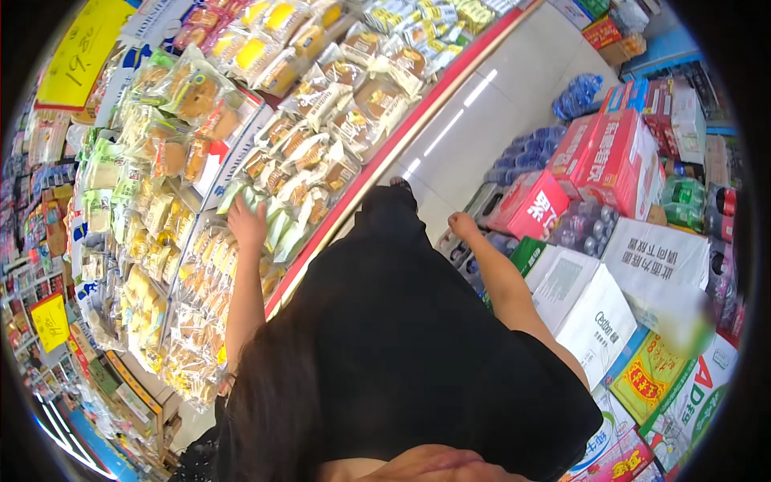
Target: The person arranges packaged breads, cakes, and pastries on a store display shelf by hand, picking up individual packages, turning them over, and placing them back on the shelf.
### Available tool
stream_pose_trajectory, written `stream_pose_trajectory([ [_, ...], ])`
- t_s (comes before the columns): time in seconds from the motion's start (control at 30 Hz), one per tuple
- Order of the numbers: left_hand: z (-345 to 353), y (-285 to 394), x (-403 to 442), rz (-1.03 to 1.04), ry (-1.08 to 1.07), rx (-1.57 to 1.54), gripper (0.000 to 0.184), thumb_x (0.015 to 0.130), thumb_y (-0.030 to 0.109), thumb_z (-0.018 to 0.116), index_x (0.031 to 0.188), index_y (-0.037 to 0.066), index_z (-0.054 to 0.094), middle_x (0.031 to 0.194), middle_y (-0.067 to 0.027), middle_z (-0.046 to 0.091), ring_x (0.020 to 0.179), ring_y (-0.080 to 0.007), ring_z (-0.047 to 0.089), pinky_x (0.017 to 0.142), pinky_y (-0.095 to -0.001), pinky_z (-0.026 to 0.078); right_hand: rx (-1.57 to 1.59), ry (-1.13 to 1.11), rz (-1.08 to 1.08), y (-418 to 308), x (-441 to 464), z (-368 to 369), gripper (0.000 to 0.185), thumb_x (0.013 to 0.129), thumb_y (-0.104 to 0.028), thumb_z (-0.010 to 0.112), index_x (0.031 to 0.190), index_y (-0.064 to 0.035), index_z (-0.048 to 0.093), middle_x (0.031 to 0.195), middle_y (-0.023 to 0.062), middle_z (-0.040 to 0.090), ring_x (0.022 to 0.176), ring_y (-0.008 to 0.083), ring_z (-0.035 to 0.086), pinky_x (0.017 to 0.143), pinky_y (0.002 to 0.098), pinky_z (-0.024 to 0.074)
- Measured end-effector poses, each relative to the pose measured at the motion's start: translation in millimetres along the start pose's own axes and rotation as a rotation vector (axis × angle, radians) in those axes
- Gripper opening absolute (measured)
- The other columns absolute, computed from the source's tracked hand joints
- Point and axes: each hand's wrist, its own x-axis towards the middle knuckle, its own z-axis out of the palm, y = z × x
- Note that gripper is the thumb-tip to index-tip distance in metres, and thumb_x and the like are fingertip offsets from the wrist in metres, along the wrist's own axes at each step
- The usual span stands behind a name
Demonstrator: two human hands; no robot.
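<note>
My left hand (247, 223) rests at the edge of pale green wrapped packets (281, 229) on the snack display, its fingers apart and nothing gripped between them. Around it lie brown cakes in clear wrappers (309, 161) and rows of yellowish packaged buns (205, 273). On the other side of my body, my right hand (462, 226) hangs over the aisle with curled fingers and nothing visible in it. Nearest to it are a red carton (526, 205) and shrink-wrapped dark bottles (514, 157).
A red-edged shelf rim (450, 76) runs diagonally beside my body. White cartons (598, 317), a large red box (614, 161) and stacked drink packs stand at the right. Yellow price signs (80, 60) hang at the left. Tiled floor (450, 136) shows ahead.
</note>
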Motion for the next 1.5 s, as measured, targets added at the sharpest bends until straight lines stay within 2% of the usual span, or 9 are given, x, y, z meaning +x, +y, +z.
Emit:
stream_pose_trajectory([
  [0.3,-31.8,27.3,-9.3,-0.053,0.084,-0.118,0.068,0.081,0.043,0.063,0.133,0.006,0.040,0.126,-0.0184,0.048,0.116,-0.0346,0.045,0.096,-0.0493,0.033,-0.111,-0.074,-0.149,-9.9,19.4,-24.6,0.041,0.086,-0.036,0.048,0.082,0.0006,0.066,0.082,0.0233,0.064,0.081,0.0382,0.064,0.073,0.0456,0.0495],
  [0.37,-36.6,31.0,-11.5,-0.164,-0.008,-0.124,0.067,0.081,0.046,0.061,0.133,0.009,0.041,0.129,-0.0170,0.047,0.119,-0.0343,0.043,0.097,-0.0509,0.033,-0.269,-0.067,-0.515,-5.8,25.6,-36.0,0.041,0.089,-0.036,0.046,0.079,-0.0017,0.067,0.072,0.0208,0.064,0.075,0.0372,0.064,0.070,0.0470,0.0491],
  [0.4,-37.0,33.8,-14.8,-0.176,0.050,-0.084,0.066,0.081,0.045,0.061,0.133,0.010,0.042,0.130,-0.0173,0.045,0.121,-0.0342,0.041,0.099,-0.0514,0.031,-0.250,-0.161,-0.372,73.5,83.1,4.5,0.042,0.091,-0.035,0.043,0.085,-0.0006,0.065,0.080,0.0220,0.065,0.076,0.0368,0.064,0.069,0.0470,0.0489],
  [0.43,-33.2,35.6,-17.3,-0.173,0.091,-0.041,0.065,0.081,0.044,0.062,0.133,0.011,0.042,0.131,-0.0176,0.044,0.123,-0.0342,0.040,0.101,-0.0518,0.029,-0.670,-0.135,-0.693,117.6,123.7,15.1,0.036,0.090,-0.030,0.047,0.096,0.0021,0.064,0.089,0.0218,0.066,0.080,0.0339,0.065,0.071,0.0436,0.0499],
  [0.63,-29.5,34.2,-31.2,-0.171,0.289,-0.163,0.063,0.081,0.040,0.063,0.134,0.012,0.041,0.133,-0.0158,0.042,0.125,-0.0344,0.038,0.104,-0.0524,0.028,-0.186,-0.344,-0.273,-13.7,105.6,-26.1,0.035,0.090,-0.028,0.049,0.099,0.0025,0.063,0.091,0.0215,0.066,0.080,0.0332,0.065,0.071,0.0426,0.0501],
  [0.83,-67.8,43.1,-63.4,0.125,0.295,-0.532,0.058,0.083,0.023,0.064,0.134,0.012,0.040,0.130,-0.0156,0.044,0.122,-0.0329,0.043,0.101,-0.0419,0.038,-0.162,-0.411,-0.283,-79.6,120.3,-37.6,0.033,0.089,-0.026,0.050,0.101,0.0029,0.063,0.092,0.0213,0.066,0.081,0.0325,0.065,0.071,0.0417,0.0504],
  [1.1,-97.7,40.1,-126.9,0.094,0.454,-0.622,0.053,0.078,0.003,0.063,0.127,0.009,0.046,0.128,-0.0137,0.046,0.119,-0.0304,0.046,0.099,-0.0411,0.040,-0.221,-0.484,-0.302,-104.7,152.4,-52.5,0.032,0.089,-0.023,0.051,0.104,0.0035,0.062,0.094,0.0209,0.066,0.081,0.0316,0.065,0.071,0.0404,0.0507],
  [1.33,-84.0,59.3,-241.1,-0.587,0.647,-0.332,0.060,0.074,0.005,0.064,0.131,0.012,0.043,0.135,-0.0133,0.039,0.125,-0.0336,0.036,0.104,-0.0453,0.032,-0.247,-0.547,-0.277,-103.9,175.4,-63.1,0.032,0.088,-0.021,0.053,0.106,0.0040,0.061,0.096,0.0206,0.066,0.081,0.0308,0.065,0.071,0.0392,0.0510],
  [1.5,21.2,86.0,-359.3,-1.142,0.072,-0.208,0.055,0.076,0.019,0.063,0.128,0.008,0.048,0.131,-0.0170,0.045,0.122,-0.0345,0.041,0.099,-0.0435,0.036,-0.247,-0.625,-0.284,-88.3,202.2,-61.2,0.033,0.085,-0.014,0.055,0.113,0.0036,0.059,0.101,0.0188,0.065,0.082,0.0261,0.065,0.069,0.0354,0.0513],
])
